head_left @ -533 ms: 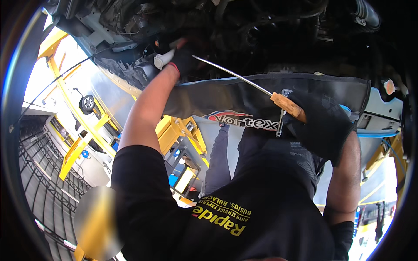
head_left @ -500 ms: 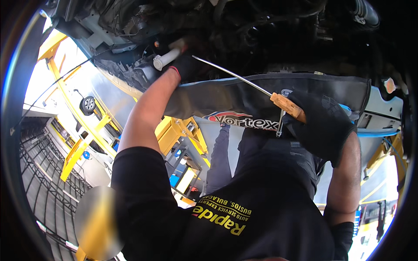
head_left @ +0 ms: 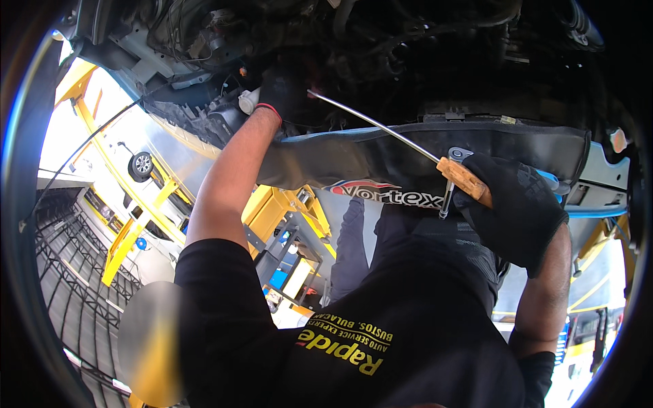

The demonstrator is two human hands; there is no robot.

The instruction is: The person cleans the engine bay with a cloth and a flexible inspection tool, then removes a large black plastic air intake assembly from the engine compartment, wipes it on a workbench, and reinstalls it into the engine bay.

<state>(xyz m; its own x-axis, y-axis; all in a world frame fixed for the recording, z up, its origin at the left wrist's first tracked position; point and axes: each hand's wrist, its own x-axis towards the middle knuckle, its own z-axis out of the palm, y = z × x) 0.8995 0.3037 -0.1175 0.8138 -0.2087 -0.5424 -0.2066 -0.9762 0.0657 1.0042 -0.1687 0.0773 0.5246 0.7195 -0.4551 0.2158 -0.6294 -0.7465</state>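
Screwdriver (head_left: 457,176) at two o'clock, clamped in the gloved right hand (head_left: 520,211) at three, its shaft pointing toward ten. That grip seems shared with a ratchet (head_left: 460,155); holding both loosely could drop one. Beyond the black cover (head_left: 306,162), at eleven, the left hand (head_left: 281,87) reaches in beside a white tube (head_left: 249,101); shadow hides its grip, so I cannot tell. A careless swing could jab it with the tip. Farther, past nine, hangs a wheel (head_left: 141,165).
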